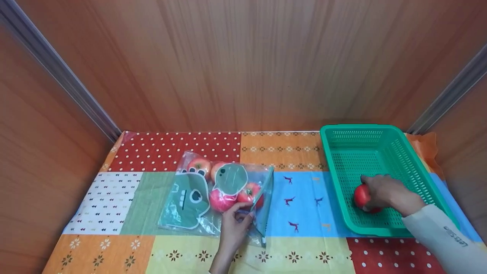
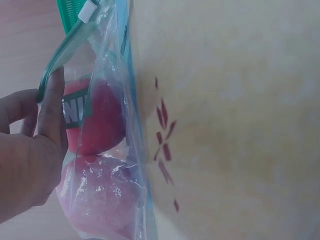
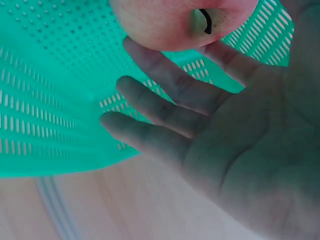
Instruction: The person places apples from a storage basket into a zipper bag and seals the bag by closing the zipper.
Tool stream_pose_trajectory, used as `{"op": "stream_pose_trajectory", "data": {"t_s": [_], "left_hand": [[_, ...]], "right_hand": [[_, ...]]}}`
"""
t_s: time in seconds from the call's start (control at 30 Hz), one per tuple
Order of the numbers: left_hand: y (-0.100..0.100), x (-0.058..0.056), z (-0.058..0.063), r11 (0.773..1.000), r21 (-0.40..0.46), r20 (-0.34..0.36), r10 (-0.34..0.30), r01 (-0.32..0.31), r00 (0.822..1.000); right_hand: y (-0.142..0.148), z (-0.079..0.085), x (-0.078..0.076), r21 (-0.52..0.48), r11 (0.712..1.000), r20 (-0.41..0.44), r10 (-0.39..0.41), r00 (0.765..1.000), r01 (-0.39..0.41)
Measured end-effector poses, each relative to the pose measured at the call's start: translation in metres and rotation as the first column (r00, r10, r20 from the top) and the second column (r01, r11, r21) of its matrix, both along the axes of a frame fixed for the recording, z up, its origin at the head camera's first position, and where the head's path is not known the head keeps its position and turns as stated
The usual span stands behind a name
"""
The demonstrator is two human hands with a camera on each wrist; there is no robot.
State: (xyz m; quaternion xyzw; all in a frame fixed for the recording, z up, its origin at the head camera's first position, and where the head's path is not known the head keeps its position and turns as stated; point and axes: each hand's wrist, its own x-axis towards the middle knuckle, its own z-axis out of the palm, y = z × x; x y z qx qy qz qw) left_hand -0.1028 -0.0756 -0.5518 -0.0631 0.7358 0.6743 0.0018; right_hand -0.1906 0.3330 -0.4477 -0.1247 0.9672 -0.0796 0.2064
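Note:
A clear zip bag [image 1: 217, 227] printed with a green cartoon monster lies on the cloth, with several apples [image 1: 199, 166] inside. Its open end faces right, edged by a green zip strip [image 2: 50, 70] with a white slider [image 2: 87, 11]. My left hand [image 1: 235, 225] pinches the strip between thumb and fingers, next to a red apple [image 2: 100, 122] seen through the plastic. Inside the green basket [image 1: 333, 182], my right hand [image 1: 386, 192] grips a red apple [image 1: 362, 196] low over the bottom. In the right wrist view the apple's stem hollow shows, and the other fingers extend below it.
A patchwork-print cloth [image 1: 182, 258] covers the table under bag and basket. Wood-grain panels [image 1: 243, 68] stand at the back and both sides. Crumpled orange cloth [image 1: 425, 150] shows beyond the basket's right rim.

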Motion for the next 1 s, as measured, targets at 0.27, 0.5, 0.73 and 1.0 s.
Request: {"op": "stream_pose_trajectory", "data": {"t_s": [0.27,0.5,0.73,1.0], "left_hand": [[0.0,-0.001,-0.001,1.0,-0.017,0.03,0.001,-0.001,1.0],[0.0,-0.001,-0.001,1.0,-0.012,0.025,0.003,-0.003,1.0],[0.0,-0.002,0.0,1.0,-0.024,0.028,-0.001,0.001,1.0],[0.0,-0.002,-0.001,1.0,-0.014,0.039,-0.002,0.003,0.999]], "right_hand": [[0.012,0.017,0.014,-0.101,0.995,-0.18,-0.031,0.983,0.013],[0.008,0.022,0.029,-0.127,0.992,-0.302,-0.049,0.952,0.01],[-0.008,0.029,0.045,-0.112,0.994,-0.411,-0.062,0.909,0.017],[-0.031,0.037,0.059,-0.158,0.986,-0.49,-0.12,0.863,0.047]]}}
